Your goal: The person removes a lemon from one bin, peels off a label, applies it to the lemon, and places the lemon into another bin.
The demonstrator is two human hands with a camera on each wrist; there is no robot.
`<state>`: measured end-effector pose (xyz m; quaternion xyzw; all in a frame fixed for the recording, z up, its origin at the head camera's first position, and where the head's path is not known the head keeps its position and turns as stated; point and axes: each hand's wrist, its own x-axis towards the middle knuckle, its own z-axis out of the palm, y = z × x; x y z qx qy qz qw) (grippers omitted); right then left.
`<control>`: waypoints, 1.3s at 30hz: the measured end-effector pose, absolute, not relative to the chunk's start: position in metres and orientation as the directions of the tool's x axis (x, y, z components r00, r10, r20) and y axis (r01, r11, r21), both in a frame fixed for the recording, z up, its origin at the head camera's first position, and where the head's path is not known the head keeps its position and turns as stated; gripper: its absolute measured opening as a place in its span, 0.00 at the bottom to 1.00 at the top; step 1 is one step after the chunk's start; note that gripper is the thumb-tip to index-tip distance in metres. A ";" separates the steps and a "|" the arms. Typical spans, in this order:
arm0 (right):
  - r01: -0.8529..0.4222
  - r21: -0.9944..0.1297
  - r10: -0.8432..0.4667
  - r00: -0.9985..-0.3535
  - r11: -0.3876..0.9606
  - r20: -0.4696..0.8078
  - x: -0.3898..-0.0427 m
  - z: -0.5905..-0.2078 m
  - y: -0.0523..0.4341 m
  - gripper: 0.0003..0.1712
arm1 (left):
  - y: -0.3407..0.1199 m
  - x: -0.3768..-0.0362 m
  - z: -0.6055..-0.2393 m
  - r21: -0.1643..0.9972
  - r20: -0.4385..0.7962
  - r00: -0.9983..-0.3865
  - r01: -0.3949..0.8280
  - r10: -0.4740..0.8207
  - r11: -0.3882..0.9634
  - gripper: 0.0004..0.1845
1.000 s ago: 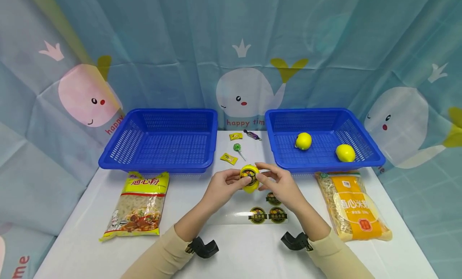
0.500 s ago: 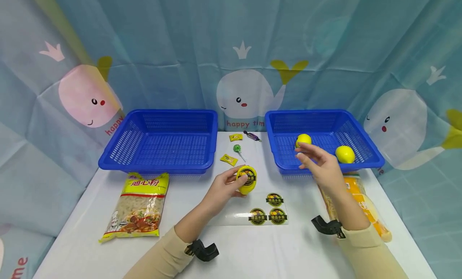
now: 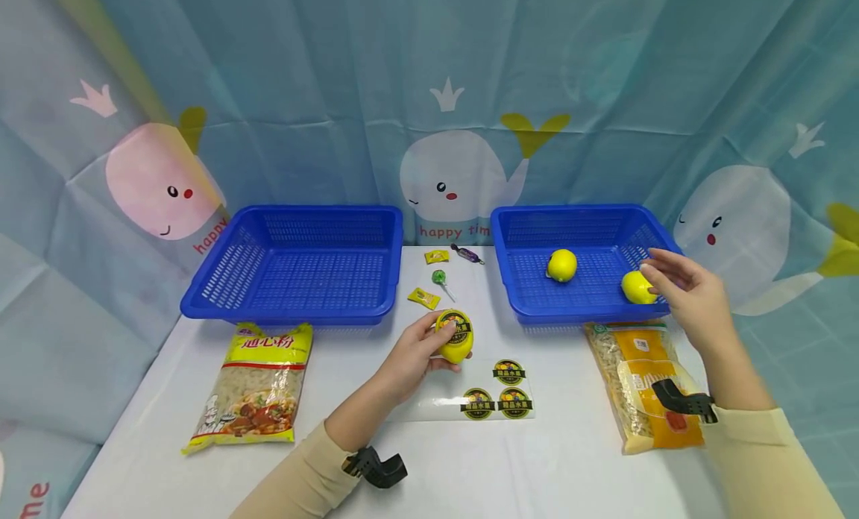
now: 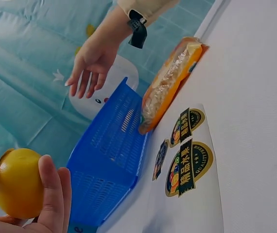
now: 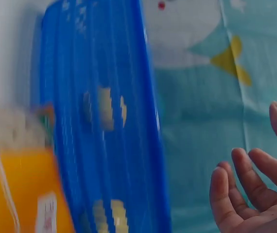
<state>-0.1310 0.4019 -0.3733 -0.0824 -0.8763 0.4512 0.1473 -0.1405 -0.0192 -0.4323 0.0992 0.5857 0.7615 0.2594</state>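
Note:
My left hand point(image 3: 411, 359) grips a yellow lemon point(image 3: 459, 350) over the middle of the table. A round dark fruit sticker point(image 3: 461, 326) shows on it, partly under the thumb. Below lies a clear sheet point(image 3: 429, 409) with several similar stickers left at its right end. My right hand point(image 3: 701, 301) hovers by the front right corner of the right blue basket point(image 3: 570, 316), holding nothing, fingers loosely bent. Close to its fingertips, one lemon point(image 3: 636, 288) lies in that basket. Farther left in it sits another lemon point(image 3: 562, 266) with a dark patch on its side.
A second blue basket point(image 3: 288, 312) stands at the left. Noodle bags lie in front of the baskets, one yellow point(image 3: 258, 388), one orange point(image 3: 644, 392). Between the baskets are yellow candies point(image 3: 424, 297), a green lollipop point(image 3: 439, 277) and a purple candy point(image 3: 467, 255).
My right hand has let go of the stickered lemon and moved right, past the basket's left lemon to its right corner. My left hand keeps the lemon, shifted slightly left.

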 end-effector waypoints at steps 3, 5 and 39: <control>0.096 -0.775 0.329 -0.932 0.625 0.150 -0.129 -0.374 0.419 0.35 | -0.019 -0.141 -0.431 0.939 -0.143 -0.843 -0.281 0.518 -0.198 0.25; 0.151 -0.749 0.360 -0.925 0.645 0.123 -0.129 -0.376 0.429 0.37 | -0.019 -0.141 -0.430 0.934 -0.144 -0.841 -0.290 0.522 -0.210 0.24; 0.378 -0.703 0.267 -0.925 0.603 -0.269 -0.132 -0.402 0.480 0.60 | 0.029 -0.162 -0.420 0.941 -0.174 -0.833 -0.298 0.525 -0.161 0.27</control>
